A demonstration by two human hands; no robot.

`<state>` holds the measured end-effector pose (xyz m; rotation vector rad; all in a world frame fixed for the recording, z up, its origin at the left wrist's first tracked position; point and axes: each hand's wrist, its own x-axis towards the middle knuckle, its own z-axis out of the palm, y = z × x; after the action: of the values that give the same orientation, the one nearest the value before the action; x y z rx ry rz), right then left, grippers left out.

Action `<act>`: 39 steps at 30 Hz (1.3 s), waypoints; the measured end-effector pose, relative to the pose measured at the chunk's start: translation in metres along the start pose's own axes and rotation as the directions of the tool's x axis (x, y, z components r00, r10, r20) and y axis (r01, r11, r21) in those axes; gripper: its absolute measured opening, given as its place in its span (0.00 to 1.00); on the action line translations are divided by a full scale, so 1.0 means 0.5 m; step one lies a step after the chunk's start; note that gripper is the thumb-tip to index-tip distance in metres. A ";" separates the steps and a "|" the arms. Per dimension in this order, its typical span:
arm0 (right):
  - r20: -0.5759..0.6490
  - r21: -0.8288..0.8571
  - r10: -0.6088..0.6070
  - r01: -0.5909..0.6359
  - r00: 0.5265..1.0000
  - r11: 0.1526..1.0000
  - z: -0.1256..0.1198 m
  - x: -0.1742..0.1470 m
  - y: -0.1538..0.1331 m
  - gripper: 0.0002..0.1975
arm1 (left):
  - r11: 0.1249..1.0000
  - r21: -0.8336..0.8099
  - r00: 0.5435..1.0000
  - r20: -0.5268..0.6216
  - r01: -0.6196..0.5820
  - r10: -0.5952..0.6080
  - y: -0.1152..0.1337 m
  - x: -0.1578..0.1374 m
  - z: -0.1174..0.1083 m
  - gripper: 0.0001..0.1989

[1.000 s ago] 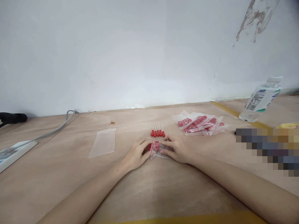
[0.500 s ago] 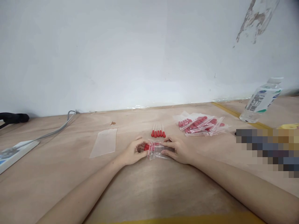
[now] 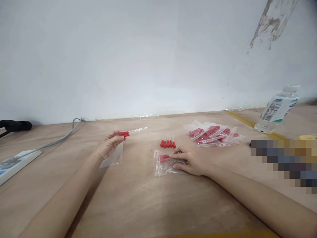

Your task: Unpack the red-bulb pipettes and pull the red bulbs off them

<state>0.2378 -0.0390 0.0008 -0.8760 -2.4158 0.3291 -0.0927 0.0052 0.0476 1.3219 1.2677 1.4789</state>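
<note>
My left hand (image 3: pixel 111 144) is raised at the left, its fingers closed on red-bulbed droppers (image 3: pixel 124 134) whose clear stems point right; how many it holds I cannot tell. Below and behind that hand lies a flat clear zip bag (image 3: pixel 112 159), partly covered by it. My right hand (image 3: pixel 192 161) grips a clear zip bag (image 3: pixel 158 165) with red-bulbed droppers inside, its red-lined mouth facing left. Just beyond this bag, several loose droppers (image 3: pixel 167 144) lie in a row with red bulbs toward me.
Filled bags of droppers (image 3: pixel 213 134) are piled to the right of the row. A clear labelled bottle (image 3: pixel 278 109) stands farther right, near yellow tape. At the left are a white power strip (image 3: pixel 19 163), a grey cable (image 3: pixel 58 137) and a black object (image 3: pixel 16 125). A wall rises behind.
My left hand has moved away from the bag's mouth to the left, carrying droppers out of it. My right hand stays on the bag, whose mouth now lies in plain view.
</note>
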 end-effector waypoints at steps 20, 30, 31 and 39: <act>0.005 0.052 -0.014 0.014 1.000 0.999 0.003 -0.001 0.008 0.19 | 0.634 0.539 0.825 0.454 -0.555 0.337 -0.089 -0.043 0.203 0.19; 0.050 0.048 -0.056 0.053 0.997 0.997 -0.011 0.001 0.009 0.19 | 0.752 0.522 0.903 0.362 -0.403 0.232 -0.095 -0.048 0.197 0.20; 0.049 0.043 -0.054 0.052 0.997 0.998 -0.012 0.001 0.008 0.19 | 0.759 0.521 0.908 0.354 -0.390 0.223 -0.093 -0.050 0.197 0.20; 0.042 0.025 -0.057 0.056 0.997 0.998 -0.005 0.006 0.002 0.15 | 0.639 0.531 0.830 0.388 -0.557 0.401 -0.062 -0.129 0.157 0.05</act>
<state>0.2380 -0.0363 0.0036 -0.7963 -2.4656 0.3572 -0.0069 -0.0363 0.0008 2.3779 1.3627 1.1909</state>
